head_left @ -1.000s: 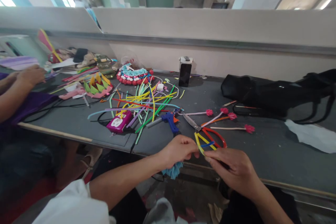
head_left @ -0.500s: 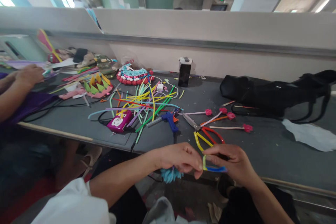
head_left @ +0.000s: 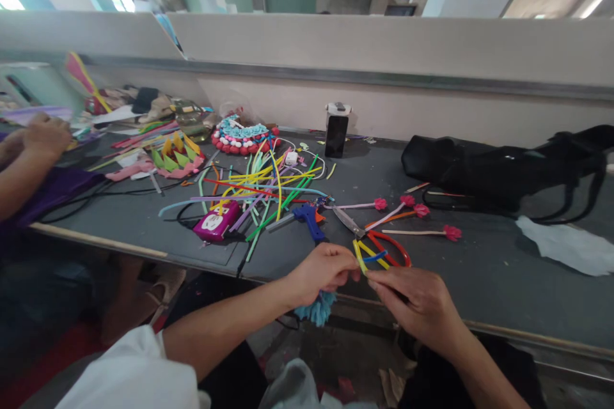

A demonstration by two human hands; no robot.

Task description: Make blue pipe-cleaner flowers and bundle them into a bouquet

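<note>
My left hand (head_left: 327,273) is closed in a pinch on one end of a short pale-yellow strip (head_left: 363,268). Thumb and fingers of my right hand (head_left: 416,300) close on its other side. A short blue strip (head_left: 375,257) sticks out to the right between the hands; how it joins the yellow one is unclear. Below my left hand shows a fluffy light-blue pompom (head_left: 317,309), whose support is hidden. Scissors (head_left: 348,222) with red and yellow handles lie just beyond my fingertips. A blue glue gun (head_left: 311,220) rests to their left.
Colored strips (head_left: 268,182) are heaped mid-table beside a magenta box (head_left: 217,222). Pink flowers on stems (head_left: 451,232), a black bag (head_left: 460,172) and white paper (head_left: 561,246) lie right. A phone (head_left: 336,135) stands behind. Another person's hands (head_left: 45,137) work at left.
Both hands have risen slightly toward the scissors. The blue strip, earlier pointing right near my right fingers, is now higher and tilts upward. The pompom has shifted up a little.
</note>
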